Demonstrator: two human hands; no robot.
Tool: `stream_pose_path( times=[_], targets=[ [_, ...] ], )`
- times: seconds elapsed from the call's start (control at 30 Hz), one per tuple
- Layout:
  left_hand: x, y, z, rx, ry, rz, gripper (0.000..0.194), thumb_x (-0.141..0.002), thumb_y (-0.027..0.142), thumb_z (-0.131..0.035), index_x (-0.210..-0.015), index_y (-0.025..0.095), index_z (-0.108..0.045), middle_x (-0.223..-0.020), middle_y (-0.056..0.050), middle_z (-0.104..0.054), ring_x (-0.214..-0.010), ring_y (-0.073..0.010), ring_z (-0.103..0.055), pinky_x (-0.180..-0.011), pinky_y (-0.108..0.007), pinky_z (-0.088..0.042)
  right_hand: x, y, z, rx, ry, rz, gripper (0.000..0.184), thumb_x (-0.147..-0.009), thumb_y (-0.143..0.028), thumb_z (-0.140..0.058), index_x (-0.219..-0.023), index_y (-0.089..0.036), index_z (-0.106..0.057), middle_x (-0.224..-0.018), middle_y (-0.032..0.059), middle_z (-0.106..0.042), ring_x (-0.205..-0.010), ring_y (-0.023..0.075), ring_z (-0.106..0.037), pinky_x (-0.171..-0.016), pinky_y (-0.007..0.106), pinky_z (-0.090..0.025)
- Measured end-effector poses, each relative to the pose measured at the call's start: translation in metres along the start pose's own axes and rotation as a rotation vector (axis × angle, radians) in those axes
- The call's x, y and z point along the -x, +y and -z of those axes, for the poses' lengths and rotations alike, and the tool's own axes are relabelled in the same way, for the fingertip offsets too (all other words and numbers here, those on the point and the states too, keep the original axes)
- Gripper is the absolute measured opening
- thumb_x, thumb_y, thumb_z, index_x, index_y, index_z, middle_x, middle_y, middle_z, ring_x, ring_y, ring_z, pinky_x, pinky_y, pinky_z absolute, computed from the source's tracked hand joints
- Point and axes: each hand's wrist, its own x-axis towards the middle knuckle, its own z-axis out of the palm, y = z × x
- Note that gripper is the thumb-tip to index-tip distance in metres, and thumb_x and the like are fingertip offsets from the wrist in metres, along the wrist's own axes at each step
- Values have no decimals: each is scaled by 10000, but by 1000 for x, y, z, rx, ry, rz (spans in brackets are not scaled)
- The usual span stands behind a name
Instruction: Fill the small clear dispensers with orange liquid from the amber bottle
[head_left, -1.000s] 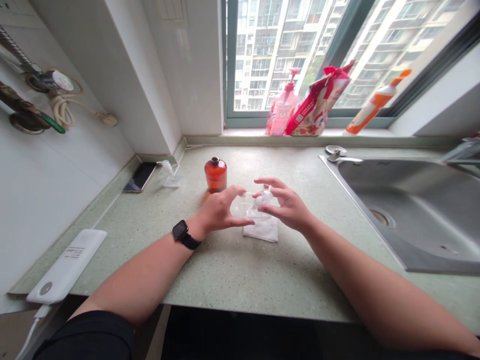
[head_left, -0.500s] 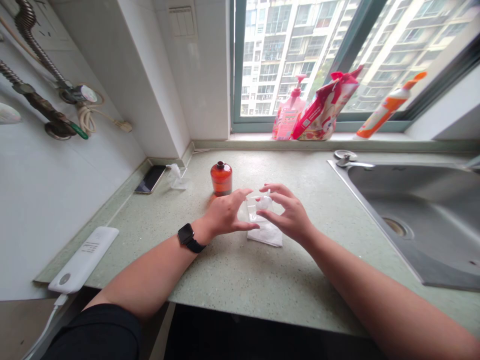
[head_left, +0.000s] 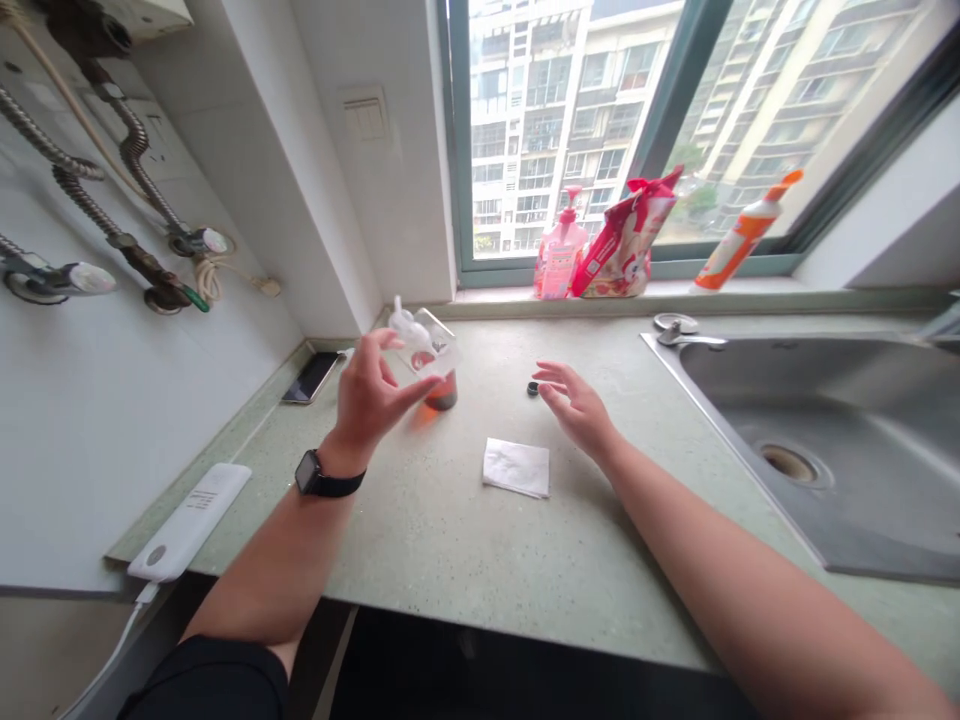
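Observation:
My left hand [head_left: 375, 390] has its thumb and fingers closed around a clear, squarish vessel [head_left: 444, 352] with a cloudy white part, tilted above the counter. Behind the vessel stands an amber bottle [head_left: 442, 393], its upper part seen only through the clear walls. To the right, my right hand [head_left: 574, 405] is open, fingers spread, holding nothing. A small black cap [head_left: 532, 388] lies at its fingertips; whether they touch it I cannot tell. In front lies a folded white tissue [head_left: 516, 468], flat on the counter.
A phone [head_left: 311, 378] and a white power bank [head_left: 191, 522] with a cable lie on the left. The steel sink [head_left: 750, 470] is on the right. On the sill stand a pink pump bottle [head_left: 561, 258], a red bag [head_left: 626, 240] and an orange-white bottle [head_left: 739, 245].
The clear vessel has gone up and left from above the tissue, in my left hand. My right hand has come away from it and opened. The tissue and black cap now show.

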Motion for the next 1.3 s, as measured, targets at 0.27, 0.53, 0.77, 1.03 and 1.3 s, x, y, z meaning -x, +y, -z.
stream_pose_path(
  times=[0.27, 0.53, 0.77, 1.03, 1.3],
  targets=[
    [10, -66, 61, -296, 35, 359, 763, -743, 664, -913, -1219, 238, -496, -1130, -64, -766, -851, -218, -757, -812, -352, -621, -2, 24, 1, 222, 35, -11, 407, -948, -484, -628, -1270, -255, -723, -1199, 106, -804, -1172, 301, -747, -1067, 585, -576],
    [47, -86, 68, -527, -297, 679, 732, -786, 697, -823, -1240, 212, -512, -1237, -164, -762, -1190, -380, -744, -945, -421, -576, -3, 35, 2, 307, 34, -8, 359, -909, -462, -605, -1154, -245, -752, -1193, 124, -793, -1161, 318, -731, -1075, 565, -562],
    [58, -91, 49, -565, -389, 708, 770, -841, 745, -748, -1303, 179, -504, -1224, -193, -752, -1138, -396, -757, -886, -424, -574, -2, 48, 3, 424, 22, -56, 337, -884, -430, -611, -1129, -248, -755, -1188, 132, -780, -1156, 331, -721, -1075, 568, -569],
    [70, -95, 39, -595, -405, 644, 778, -869, 756, -711, -1324, 166, -487, -1227, -210, -747, -1130, -401, -756, -858, -422, -587, -2, 50, -4, 587, -37, -35, 417, -926, -402, -587, -1264, -213, -740, -1266, 165, -757, -1217, 357, -696, -1095, 563, -549],
    [71, -99, 35, -611, -400, 636, 816, -892, 770, -664, -1387, 154, -461, -1296, -221, -722, -1177, -422, -739, -910, -460, -596, -4, 28, -20, 764, -185, -69, 463, -995, -301, -573, -1439, -248, -692, -1455, 135, -704, -1308, 347, -652, -1145, 539, -479]
  ],
)
